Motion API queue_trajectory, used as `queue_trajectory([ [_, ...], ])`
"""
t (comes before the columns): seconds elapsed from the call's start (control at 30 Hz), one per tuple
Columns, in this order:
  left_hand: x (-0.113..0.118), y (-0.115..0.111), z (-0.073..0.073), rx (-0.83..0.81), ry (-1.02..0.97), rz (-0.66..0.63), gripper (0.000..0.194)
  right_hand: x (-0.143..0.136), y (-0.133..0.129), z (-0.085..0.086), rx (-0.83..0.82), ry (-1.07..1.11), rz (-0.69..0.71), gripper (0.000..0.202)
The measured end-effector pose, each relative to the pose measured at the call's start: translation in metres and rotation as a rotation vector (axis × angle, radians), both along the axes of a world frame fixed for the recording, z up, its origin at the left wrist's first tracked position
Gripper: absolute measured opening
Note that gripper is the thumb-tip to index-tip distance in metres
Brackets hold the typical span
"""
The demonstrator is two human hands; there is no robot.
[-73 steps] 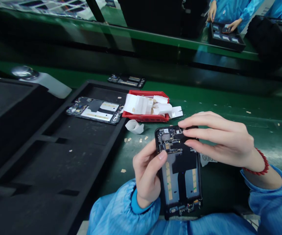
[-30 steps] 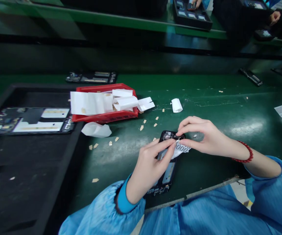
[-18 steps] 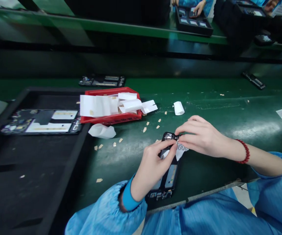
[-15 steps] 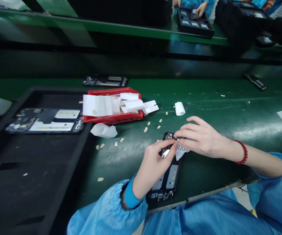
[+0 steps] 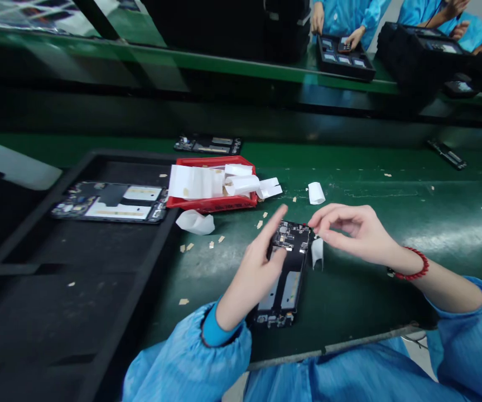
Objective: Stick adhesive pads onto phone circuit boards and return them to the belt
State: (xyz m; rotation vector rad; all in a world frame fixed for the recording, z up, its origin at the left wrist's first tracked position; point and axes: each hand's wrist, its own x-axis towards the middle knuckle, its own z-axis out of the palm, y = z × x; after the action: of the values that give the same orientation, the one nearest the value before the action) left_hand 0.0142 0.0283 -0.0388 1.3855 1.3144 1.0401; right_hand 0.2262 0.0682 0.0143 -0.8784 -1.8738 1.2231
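Observation:
An opened phone (image 5: 292, 267) lies on the green bench, its circuit board bared at the top end. My left hand (image 5: 251, 273) rests along its left side with forefinger and thumb spread, the thumb over the phone. By the phone's top right corner my right hand (image 5: 352, 231) is closed in a pinch. A curled white paper strip (image 5: 317, 252) hangs just under those fingertips, seemingly held by them; the exact contact is hidden. Something small and red shows at the fingertips.
To the left, a red bin (image 5: 213, 205) holds white paper pieces beside a black tray (image 5: 140, 268) with another opened phone (image 5: 111, 202). Crumpled paper (image 5: 196, 222) and small tan scraps lie around. One more phone (image 5: 208, 144) sits behind the bin. Across the bench, co-workers' hands handle a tray (image 5: 345, 58).
My hands have come apart: the right moved right with the white strip, now curled, and the left forefinger lifted and straightened. The phone's board is uncovered. The view has shifted slightly left.

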Motion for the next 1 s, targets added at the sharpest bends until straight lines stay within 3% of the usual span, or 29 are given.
queue_trajectory([
  [0.1, -0.009, 0.004, 0.005, 0.036, -0.204, 0.161, 0.081, -0.008, -0.002, 0.002, -0.034, 0.074, -0.001, 0.009],
  [0.2, -0.012, 0.007, 0.009, 0.157, -0.306, 0.308, 0.056, -0.014, -0.004, -0.001, 0.113, 0.055, -0.042, 0.010],
  [0.27, -0.011, 0.009, 0.010, 0.230, -0.329, 0.336, 0.041, -0.017, -0.003, -0.005, 0.200, 0.059, -0.093, 0.010],
  [0.4, -0.006, 0.010, 0.006, 0.238, -0.411, 0.313, 0.045, -0.021, -0.003, -0.011, 0.176, 0.096, -0.066, 0.011],
  [0.6, -0.004, 0.008, 0.005, 0.098, -0.576, 0.265, 0.050, -0.023, -0.005, -0.014, 0.152, 0.111, -0.092, 0.010],
  [0.83, 0.000, 0.006, 0.016, -0.005, -0.627, 0.305, 0.038, -0.025, -0.008, -0.011, 0.228, 0.105, -0.119, 0.009],
  [0.93, 0.002, 0.007, 0.020, -0.203, -0.743, 0.287, 0.036, -0.026, -0.009, -0.014, 0.228, 0.095, -0.124, 0.008],
  [1.0, 0.001, 0.008, 0.022, -0.402, -0.834, 0.185, 0.041, -0.027, -0.008, -0.016, 0.181, 0.088, -0.133, 0.007],
])
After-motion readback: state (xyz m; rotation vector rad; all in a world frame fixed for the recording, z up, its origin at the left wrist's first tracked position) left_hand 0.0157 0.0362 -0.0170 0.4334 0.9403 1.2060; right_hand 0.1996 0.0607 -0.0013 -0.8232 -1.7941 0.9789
